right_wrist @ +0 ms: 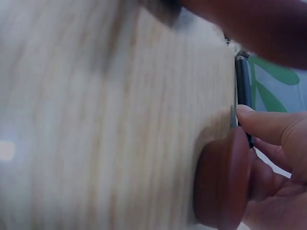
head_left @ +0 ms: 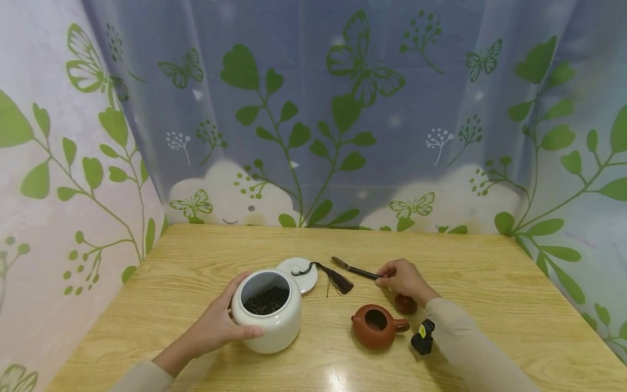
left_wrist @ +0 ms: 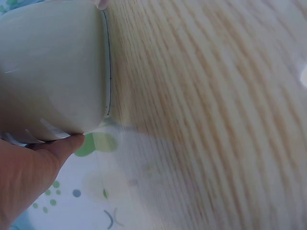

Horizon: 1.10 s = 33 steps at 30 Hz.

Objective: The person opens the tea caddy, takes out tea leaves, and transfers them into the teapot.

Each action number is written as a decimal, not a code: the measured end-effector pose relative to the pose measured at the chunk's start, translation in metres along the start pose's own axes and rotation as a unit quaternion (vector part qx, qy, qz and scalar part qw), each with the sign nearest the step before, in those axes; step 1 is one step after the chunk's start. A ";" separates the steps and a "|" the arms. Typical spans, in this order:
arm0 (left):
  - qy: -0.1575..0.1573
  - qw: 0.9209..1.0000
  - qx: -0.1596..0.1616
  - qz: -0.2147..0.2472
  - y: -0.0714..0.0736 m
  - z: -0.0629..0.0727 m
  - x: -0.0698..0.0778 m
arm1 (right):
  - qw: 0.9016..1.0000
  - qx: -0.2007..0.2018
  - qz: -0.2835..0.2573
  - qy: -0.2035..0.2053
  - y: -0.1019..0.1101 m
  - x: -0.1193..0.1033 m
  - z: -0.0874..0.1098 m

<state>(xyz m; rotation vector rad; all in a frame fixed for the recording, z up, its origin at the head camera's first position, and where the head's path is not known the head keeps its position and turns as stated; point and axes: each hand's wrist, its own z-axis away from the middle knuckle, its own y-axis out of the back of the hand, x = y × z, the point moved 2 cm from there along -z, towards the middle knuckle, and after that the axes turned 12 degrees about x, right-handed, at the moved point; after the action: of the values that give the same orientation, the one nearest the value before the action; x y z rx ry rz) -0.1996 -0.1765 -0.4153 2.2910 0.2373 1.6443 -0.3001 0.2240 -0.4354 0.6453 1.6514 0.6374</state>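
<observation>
My left hand (head_left: 220, 322) holds a round white jar (head_left: 279, 335) at its side, thumb near the front of the rim. Dark tea leaves (head_left: 266, 301) lie inside it. In the left wrist view the jar (left_wrist: 53, 67) fills the upper left, a finger against its side. My right hand (head_left: 404, 280) pinches the handle end of a thin brush-like tool (head_left: 362, 271) with a pointed brown tip. From the right wrist view, the thumb lies on the dark handle (right_wrist: 243, 79). Just below that hand, a reddish-brown teapot lid (head_left: 405, 304) rests on the table.
A lidless reddish-brown teapot (head_left: 372, 337) stands in front of the right hand, handle to the right. Behind the jar lies its white lid (head_left: 306, 280), with a dark tassel (head_left: 338, 280). A black wrist device (head_left: 423, 337) hangs by the right sleeve. Patterned curtains (head_left: 313, 136) border the wooden table (head_left: 196, 261).
</observation>
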 end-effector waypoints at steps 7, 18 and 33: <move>0.002 1.000 0.001 -0.004 0.000 0.000 0.000 | 1.000 -0.009 -0.017 0.007 0.007 -0.001 -0.001; -0.001 1.000 0.000 -0.004 0.000 0.000 0.001 | 0.992 -0.020 -0.116 -0.034 0.009 0.000 -0.001; -0.004 1.000 0.002 -0.001 -0.001 0.000 0.001 | 0.964 0.057 -0.241 -0.098 0.020 -0.008 -0.003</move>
<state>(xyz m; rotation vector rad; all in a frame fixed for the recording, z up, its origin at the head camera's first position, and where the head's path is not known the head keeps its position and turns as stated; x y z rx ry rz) -0.1995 -0.1755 -0.4150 2.2998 0.2424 1.6340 -0.3002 0.2317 -0.4148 0.3494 1.5847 0.1219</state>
